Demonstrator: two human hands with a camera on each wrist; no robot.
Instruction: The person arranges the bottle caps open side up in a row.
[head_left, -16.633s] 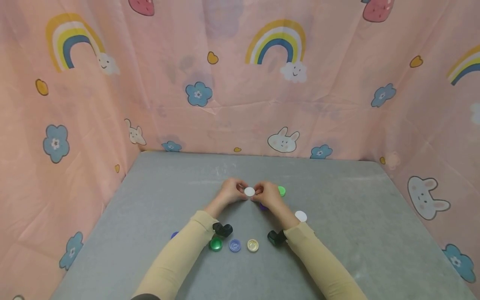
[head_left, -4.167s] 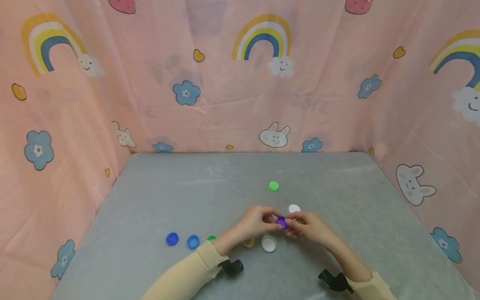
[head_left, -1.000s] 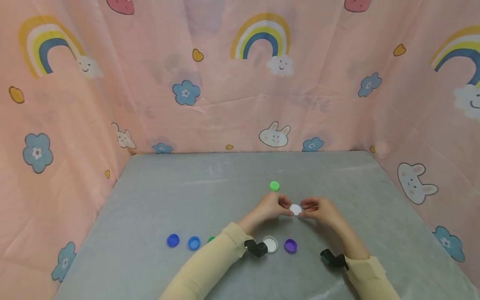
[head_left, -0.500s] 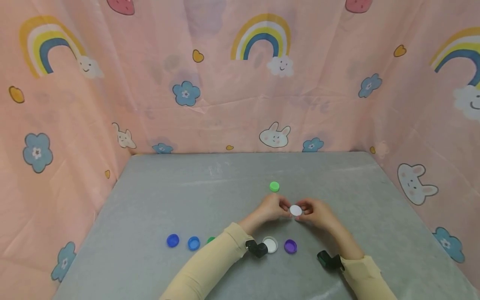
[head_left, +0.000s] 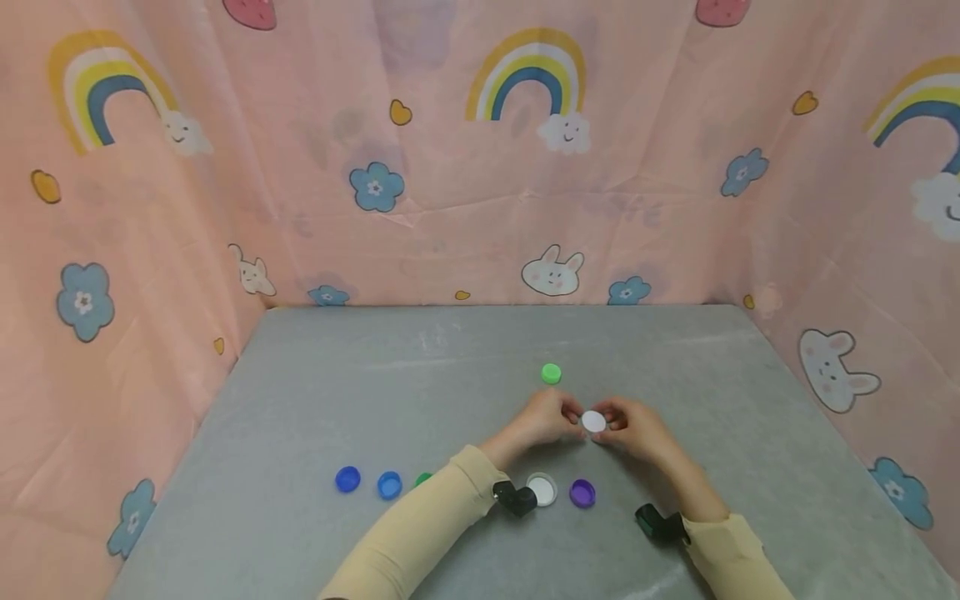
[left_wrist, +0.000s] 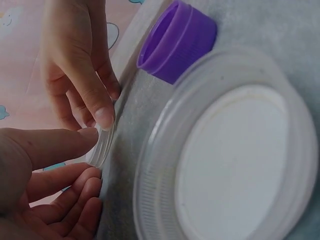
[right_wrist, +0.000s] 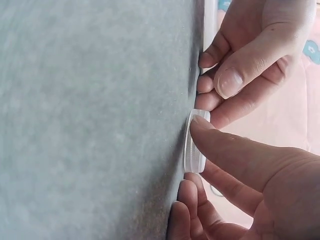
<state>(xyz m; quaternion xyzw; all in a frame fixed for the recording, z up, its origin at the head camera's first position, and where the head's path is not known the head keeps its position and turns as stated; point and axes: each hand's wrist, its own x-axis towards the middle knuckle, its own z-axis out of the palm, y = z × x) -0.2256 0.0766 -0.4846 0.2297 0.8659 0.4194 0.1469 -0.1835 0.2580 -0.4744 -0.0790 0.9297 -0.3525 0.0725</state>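
Note:
A white bottle cap (head_left: 593, 422) is held just at the tabletop between both hands, its flat side up in the head view. My right hand (head_left: 636, 429) pinches it from the right; the thumb presses the ribbed side of the cap (right_wrist: 196, 145) in the right wrist view. My left hand (head_left: 546, 419) holds the opposite edge between thumb and fingers, also seen in the left wrist view. Nearer the body, a larger white cap (head_left: 542, 490) lies hollow side up beside a purple cap (head_left: 582, 493). A light green cap (head_left: 551, 373) lies beyond the left hand.
A dark blue cap (head_left: 347, 479), a lighter blue cap (head_left: 389, 485) and a partly hidden green cap (head_left: 423, 478) line up left of my left sleeve (head_left: 420, 525). The grey table (head_left: 315, 392) ends at a pink printed curtain (head_left: 450, 167).
Earlier, both hands held the purple cap; it now lies right of the larger white cap, and the hands are on the small white cap. Over the last second, the right fingers closed in on it.

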